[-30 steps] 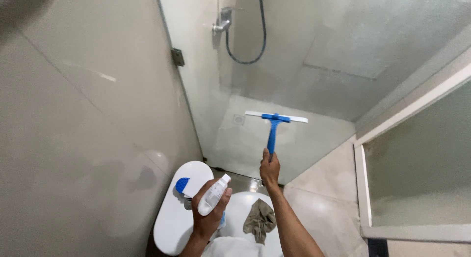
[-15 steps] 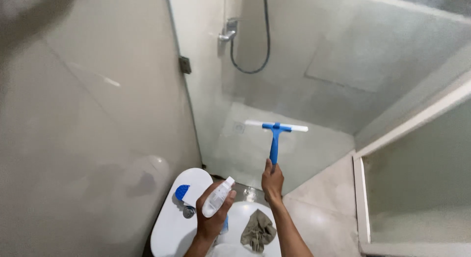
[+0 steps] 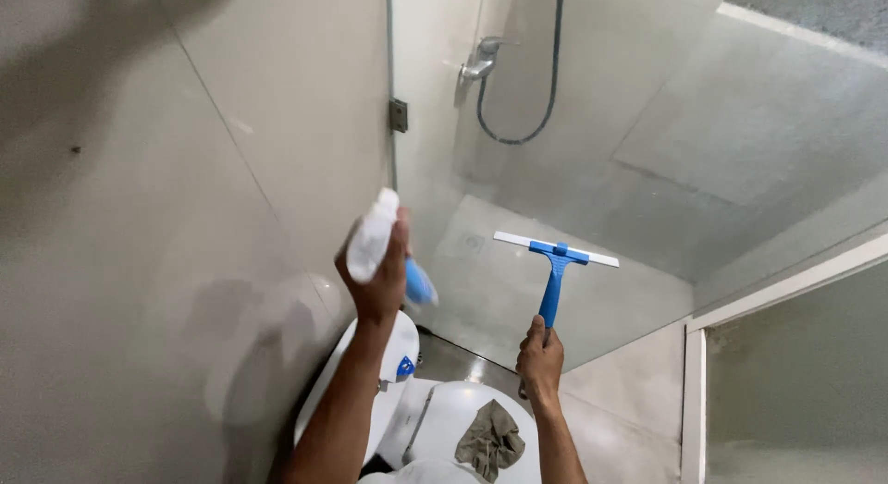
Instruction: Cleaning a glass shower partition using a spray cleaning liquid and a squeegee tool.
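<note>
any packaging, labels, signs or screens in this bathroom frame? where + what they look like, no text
Spray bottle: raised in the left hand near the glass panel; white body, blue end.
Small blue label: on the white toilet tank, below that hand.
No signs or screens in view.

Soft, even indoor light fills the room, fairly bright, with no hard glare. A broad blurred shadow darkens the wall [image 3: 139,216] up and left of the left hand [image 3: 377,279], and a fainter one lies below it. The bottle [image 3: 372,236] in that hand smears with motion blur. The glass [image 3: 555,170] beyond the right hand [image 3: 540,356] looks hazy. Straight lines lean at the edges.
</note>
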